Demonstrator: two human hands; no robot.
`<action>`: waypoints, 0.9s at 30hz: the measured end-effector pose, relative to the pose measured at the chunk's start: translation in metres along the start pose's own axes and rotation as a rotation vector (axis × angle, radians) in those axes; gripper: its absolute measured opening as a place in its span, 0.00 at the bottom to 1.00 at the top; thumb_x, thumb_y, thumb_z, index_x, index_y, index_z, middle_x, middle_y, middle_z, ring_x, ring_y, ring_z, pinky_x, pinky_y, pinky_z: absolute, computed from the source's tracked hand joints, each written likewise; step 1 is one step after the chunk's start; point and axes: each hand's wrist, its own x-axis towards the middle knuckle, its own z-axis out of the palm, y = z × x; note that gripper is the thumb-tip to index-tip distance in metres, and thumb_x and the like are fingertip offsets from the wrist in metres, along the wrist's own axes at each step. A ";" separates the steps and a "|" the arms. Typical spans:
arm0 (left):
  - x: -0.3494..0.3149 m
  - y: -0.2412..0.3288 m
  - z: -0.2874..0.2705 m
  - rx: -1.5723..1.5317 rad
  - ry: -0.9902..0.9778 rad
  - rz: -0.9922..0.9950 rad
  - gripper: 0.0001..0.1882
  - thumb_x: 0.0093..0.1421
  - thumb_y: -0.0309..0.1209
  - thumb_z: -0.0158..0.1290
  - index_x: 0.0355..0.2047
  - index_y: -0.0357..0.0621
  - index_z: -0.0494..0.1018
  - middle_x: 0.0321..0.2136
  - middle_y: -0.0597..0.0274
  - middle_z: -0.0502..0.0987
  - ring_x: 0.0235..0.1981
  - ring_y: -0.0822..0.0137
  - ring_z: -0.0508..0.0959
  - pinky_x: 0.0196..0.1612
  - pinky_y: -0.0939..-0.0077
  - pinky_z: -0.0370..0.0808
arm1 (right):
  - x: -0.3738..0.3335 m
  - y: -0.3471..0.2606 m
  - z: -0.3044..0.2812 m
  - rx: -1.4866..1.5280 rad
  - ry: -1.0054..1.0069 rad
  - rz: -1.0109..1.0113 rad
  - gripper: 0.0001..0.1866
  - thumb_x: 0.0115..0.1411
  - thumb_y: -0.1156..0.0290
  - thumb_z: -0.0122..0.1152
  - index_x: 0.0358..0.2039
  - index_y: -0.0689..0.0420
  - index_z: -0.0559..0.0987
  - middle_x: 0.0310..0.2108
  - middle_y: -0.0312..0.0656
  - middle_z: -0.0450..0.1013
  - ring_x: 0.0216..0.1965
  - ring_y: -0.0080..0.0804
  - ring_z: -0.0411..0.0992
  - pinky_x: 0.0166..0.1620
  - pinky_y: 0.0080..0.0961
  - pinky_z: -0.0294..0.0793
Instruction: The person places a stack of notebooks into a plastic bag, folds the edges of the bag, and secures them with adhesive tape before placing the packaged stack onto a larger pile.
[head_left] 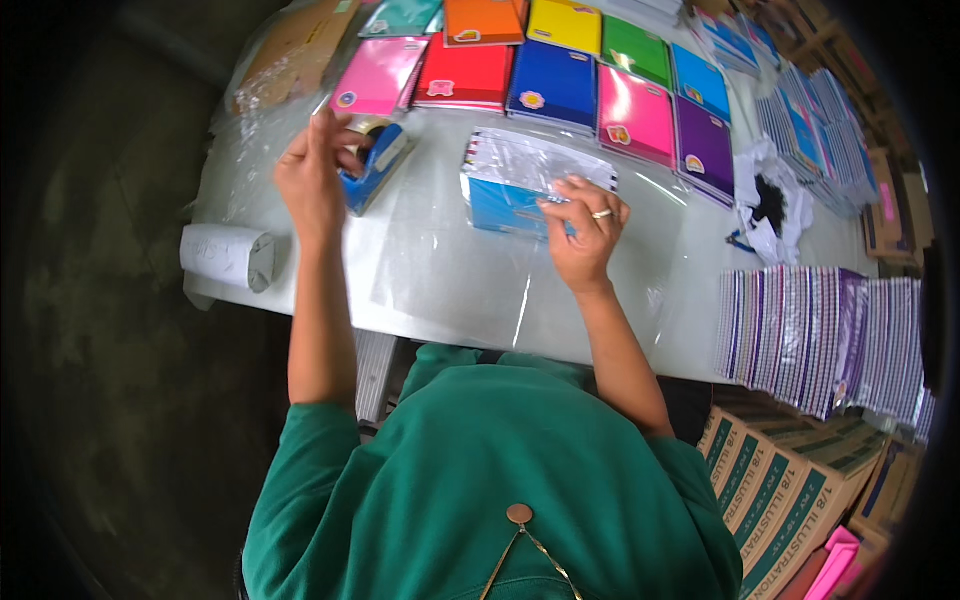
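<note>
A stack of spiral notebooks (510, 203) with a light blue side lies in clear plastic film at the middle of the table. My right hand (588, 225) bends its fingers over the right end of the stack and presses on the film. To the left, my left hand (312, 178) is raised, its fingers drawn together in a pinch. Something pale and shiny shows at its fingertips, too small to make out. Just beside that hand stands a blue tape dispenser (378, 168) with a roll of tape, partly covered by the fingers.
Colourful notebooks, such as a red one (463, 75) and a dark blue one (553, 85), line the far side. A white roll (228, 257) lies at the left edge. Wrapped notebook stacks (790, 335) and a white bag (775, 200) sit right. Cartons (770, 480) stand below.
</note>
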 end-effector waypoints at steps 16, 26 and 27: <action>-0.136 -0.034 0.073 0.069 -0.259 -0.604 0.23 0.54 0.44 0.58 0.12 0.40 0.70 0.11 0.65 0.70 0.10 0.80 0.65 0.13 0.85 0.59 | 0.016 -0.020 -0.022 -0.149 -0.357 0.054 0.23 0.44 0.72 0.61 0.45 0.44 0.77 0.52 0.29 0.68 0.48 0.28 0.64 0.48 0.29 0.57; -0.112 -0.171 0.004 0.644 -0.230 -0.191 0.28 0.41 0.38 0.67 0.39 0.36 0.70 0.29 0.57 0.75 0.31 0.67 0.74 0.35 0.70 0.72 | 0.039 -0.033 -0.015 -0.149 -0.467 0.121 0.27 0.38 0.67 0.70 0.39 0.60 0.67 0.42 0.51 0.71 0.49 0.46 0.66 0.53 0.39 0.56; -0.100 -0.177 -0.011 0.557 -0.303 -0.220 0.33 0.41 0.34 0.67 0.46 0.36 0.67 0.35 0.56 0.75 0.36 0.67 0.74 0.39 0.69 0.72 | 0.048 -0.037 -0.020 0.017 -0.515 0.228 0.25 0.37 0.71 0.68 0.36 0.58 0.67 0.33 0.46 0.72 0.40 0.42 0.69 0.46 0.36 0.58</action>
